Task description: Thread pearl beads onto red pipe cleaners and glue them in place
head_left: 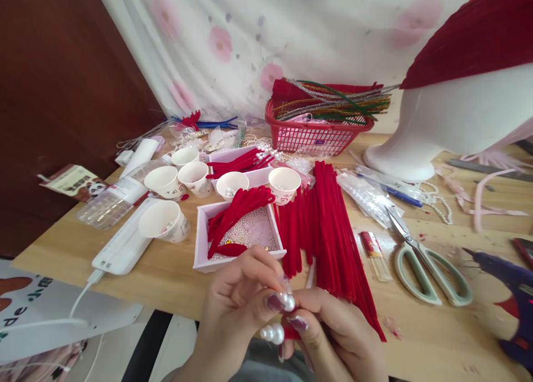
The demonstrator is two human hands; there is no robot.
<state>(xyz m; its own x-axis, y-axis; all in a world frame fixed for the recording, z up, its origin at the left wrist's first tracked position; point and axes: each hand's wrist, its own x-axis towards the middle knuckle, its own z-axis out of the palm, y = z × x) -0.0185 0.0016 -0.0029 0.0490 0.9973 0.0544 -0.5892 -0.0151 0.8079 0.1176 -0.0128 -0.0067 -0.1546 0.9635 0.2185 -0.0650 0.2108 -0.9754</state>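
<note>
At the table's near edge my left hand (237, 298) pinches a white pearl bead (288, 302) between thumb and fingertips. My right hand (333, 332) grips a short red pipe-cleaner piece (291, 333) with two more pearls (272, 333) strung on it, just below the first bead. The two hands touch at the fingertips. Right behind them stands a white shallow box (200, 237) with tiny beads and red pipe-cleaner loops in it. A fanned pile of red pipe cleaners (328, 226) lies to the right of that box.
Several paper cups (164, 181) stand at the left centre, and a red basket (316, 135) of pipe cleaners at the back. Scissors (420, 260), a glue gun (512, 293) and a white mannequin head (449, 121) stand at the right. A white device (122, 249) with a cable lies left.
</note>
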